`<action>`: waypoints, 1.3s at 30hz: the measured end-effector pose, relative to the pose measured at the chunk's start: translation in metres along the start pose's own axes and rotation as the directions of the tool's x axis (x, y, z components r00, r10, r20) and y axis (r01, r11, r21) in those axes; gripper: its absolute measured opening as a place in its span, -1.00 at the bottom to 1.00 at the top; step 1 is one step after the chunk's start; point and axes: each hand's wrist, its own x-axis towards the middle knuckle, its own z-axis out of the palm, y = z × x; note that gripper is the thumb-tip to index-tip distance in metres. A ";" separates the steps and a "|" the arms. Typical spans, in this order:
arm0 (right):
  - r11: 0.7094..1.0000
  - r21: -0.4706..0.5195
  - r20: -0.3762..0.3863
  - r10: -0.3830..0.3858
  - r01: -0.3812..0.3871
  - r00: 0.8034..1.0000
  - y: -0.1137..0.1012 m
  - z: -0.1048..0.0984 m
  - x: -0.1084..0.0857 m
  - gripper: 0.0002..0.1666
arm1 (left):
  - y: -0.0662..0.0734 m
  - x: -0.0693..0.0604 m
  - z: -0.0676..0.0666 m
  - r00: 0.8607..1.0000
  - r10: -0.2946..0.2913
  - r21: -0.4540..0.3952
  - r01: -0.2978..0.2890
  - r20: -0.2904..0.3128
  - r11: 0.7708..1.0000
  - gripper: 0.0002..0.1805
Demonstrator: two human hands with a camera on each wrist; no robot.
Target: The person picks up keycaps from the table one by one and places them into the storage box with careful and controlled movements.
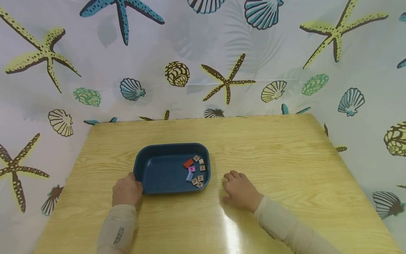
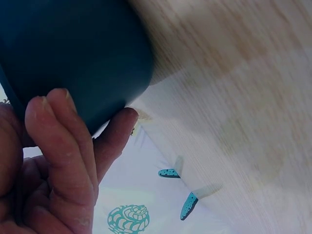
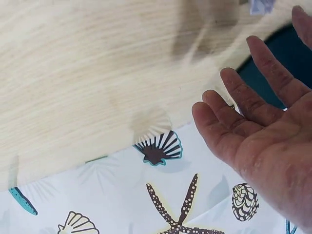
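A dark blue rectangular tray [image 1: 168, 146] stands left of centre on a wooden table. My left hand [image 1: 127, 190] grips its front left corner; in the left wrist view, fingers [image 2: 61, 146] lie against the outer wall. Small pieces are gathered at the tray's right end: a red block [image 1: 188, 163], a pink printed tile [image 1: 191, 169], a light blue block [image 1: 189, 176] and several beige printed tiles [image 1: 202, 168]. To the right of the tray, apart from it, my right hand [image 1: 239, 190] is held with loosely bent fingers and nothing in them.
The light wood table [image 1: 279, 151] reaches back to a white cloth [image 1: 152, 53] printed with starfish and shells, which also hangs at both sides. A small pale purple piece [image 3: 262, 6] shows at the top of the right wrist view, too cut off to identify.
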 end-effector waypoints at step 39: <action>0.999 -0.047 -0.216 -0.024 0.014 0.976 0.013 -0.041 0.025 -0.79 | 0.002 -0.001 -0.001 0.999 0.011 -0.005 -0.011 -0.040 1.000 -0.72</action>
